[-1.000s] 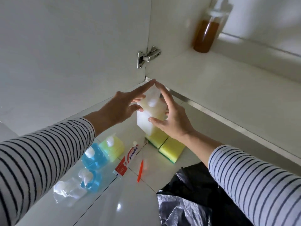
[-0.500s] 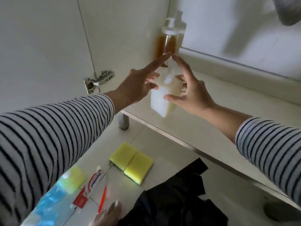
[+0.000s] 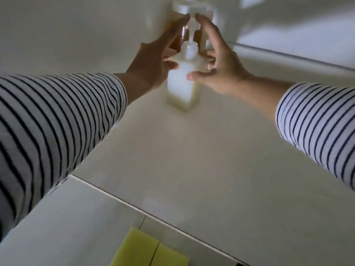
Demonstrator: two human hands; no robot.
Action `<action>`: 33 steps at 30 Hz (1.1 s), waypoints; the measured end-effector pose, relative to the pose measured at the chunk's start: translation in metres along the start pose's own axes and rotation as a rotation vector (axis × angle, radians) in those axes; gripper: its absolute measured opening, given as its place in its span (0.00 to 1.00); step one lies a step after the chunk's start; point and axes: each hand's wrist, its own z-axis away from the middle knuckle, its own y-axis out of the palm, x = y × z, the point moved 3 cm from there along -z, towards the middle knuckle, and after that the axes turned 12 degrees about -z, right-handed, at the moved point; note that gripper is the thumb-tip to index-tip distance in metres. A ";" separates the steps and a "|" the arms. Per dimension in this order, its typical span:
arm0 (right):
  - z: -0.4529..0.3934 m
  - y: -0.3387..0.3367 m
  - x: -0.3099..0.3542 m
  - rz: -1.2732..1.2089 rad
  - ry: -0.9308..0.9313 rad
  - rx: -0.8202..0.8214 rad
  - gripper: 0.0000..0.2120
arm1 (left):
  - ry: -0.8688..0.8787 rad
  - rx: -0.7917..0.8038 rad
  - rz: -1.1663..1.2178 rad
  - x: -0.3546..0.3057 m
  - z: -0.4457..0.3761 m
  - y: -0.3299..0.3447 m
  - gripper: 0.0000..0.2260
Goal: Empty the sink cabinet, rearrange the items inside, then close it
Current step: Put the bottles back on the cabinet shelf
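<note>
Bottle [image 3: 180,84], pale square pump type, stands upright on the cabinet floor [image 3: 201,150] toward its back left corner, just before an amber bottle [image 3: 177,42]. It is steadied between left hand [image 3: 153,64] and right hand [image 3: 221,68], thumbs and curled fingers on its shoulders, forefingers raised to the pump. Base is judged best seated flat before release; both hands should be eased off evenly. Sponges [image 3: 148,250] lie outside, beyond the front edge.

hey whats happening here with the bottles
A person in striped sleeves holds a pale pump bottle between the left hand and right hand, standing it on the cabinet floor. It sits just in front of an amber pump bottle at the back wall. Two yellow sponges lie outside on the tiled floor.
</note>
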 end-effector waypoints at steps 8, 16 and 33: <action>-0.080 0.003 -0.037 0.060 0.068 0.095 0.48 | -0.079 -0.055 -0.056 0.038 -0.065 0.016 0.36; -0.106 0.016 -0.043 0.133 0.053 0.038 0.51 | -0.088 -0.159 -0.181 0.042 -0.072 0.019 0.34; 0.000 0.032 0.001 0.641 0.301 0.161 0.30 | -0.193 0.248 -0.762 0.012 0.022 -0.023 0.28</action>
